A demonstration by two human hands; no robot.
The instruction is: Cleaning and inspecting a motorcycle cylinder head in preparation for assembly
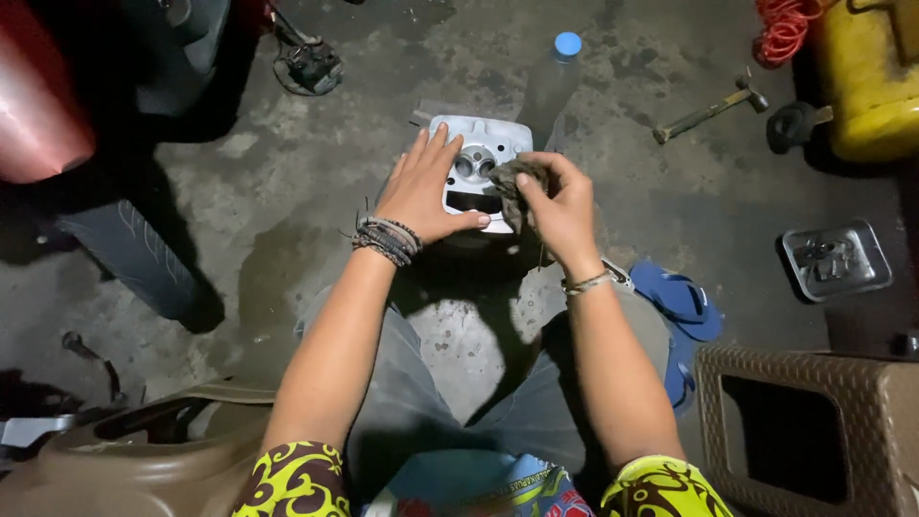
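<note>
A pale metal engine part (498, 139) with round ports stands on the concrete floor in front of my knees. My left hand (419, 190) lies flat on its left side, fingers spread, thumb across its lower face. My right hand (558, 204) grips a dark dirty rag (509, 177) and presses it against the right side of the part. Several cord bracelets ring my left wrist, a thin one my right.
A plastic bottle with a blue cap (557, 77) stands just behind the part. A hammer (710, 110) lies at the right, near a yellow container (873, 81) and orange cord (785, 27). A metal tray (836, 260), blue sandals (682, 304) and a brown stool (814, 431) sit right.
</note>
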